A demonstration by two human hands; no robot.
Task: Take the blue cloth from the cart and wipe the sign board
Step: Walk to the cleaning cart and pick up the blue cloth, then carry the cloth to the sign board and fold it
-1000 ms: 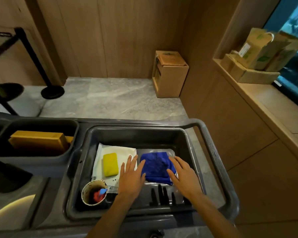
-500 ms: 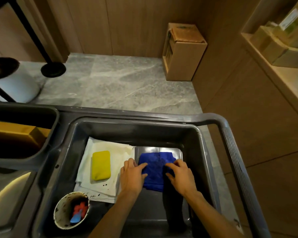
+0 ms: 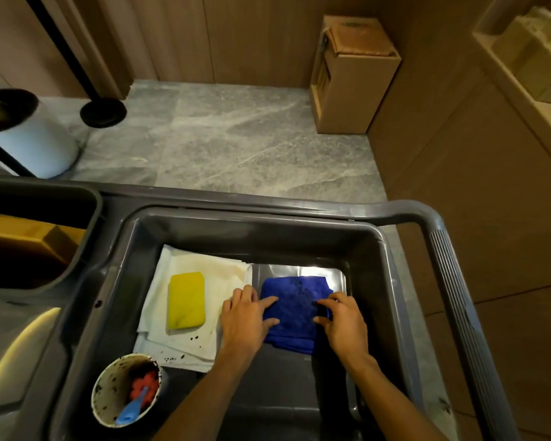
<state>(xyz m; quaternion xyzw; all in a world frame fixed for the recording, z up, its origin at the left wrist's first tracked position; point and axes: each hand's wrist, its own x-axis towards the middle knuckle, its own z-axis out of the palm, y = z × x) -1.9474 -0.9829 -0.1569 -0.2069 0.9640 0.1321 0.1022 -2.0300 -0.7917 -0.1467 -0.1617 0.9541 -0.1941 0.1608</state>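
Note:
A folded blue cloth [image 3: 295, 308] lies on a metal tray inside the grey cart's [image 3: 446, 259] deep bin. My left hand [image 3: 245, 316] rests on the cloth's left edge, thumb and forefinger pressed onto the fabric. My right hand [image 3: 342, 319] covers its right edge, fingers curled over the side. Both hands touch the cloth, which still lies flat in the bin. No sign board is in view.
A yellow sponge [image 3: 186, 300] lies on a white cloth [image 3: 217, 281] to the left. A stained cup [image 3: 121, 389] holds a blue-handled brush. A second bin [image 3: 29, 237] sits at far left. On the floor beyond stand a cardboard box [image 3: 353, 74] and a stanchion base [image 3: 103, 112].
The view has tilted down and closer to the bin. Both hands have closed in from the cloth's sides, fingers now pressing onto it.

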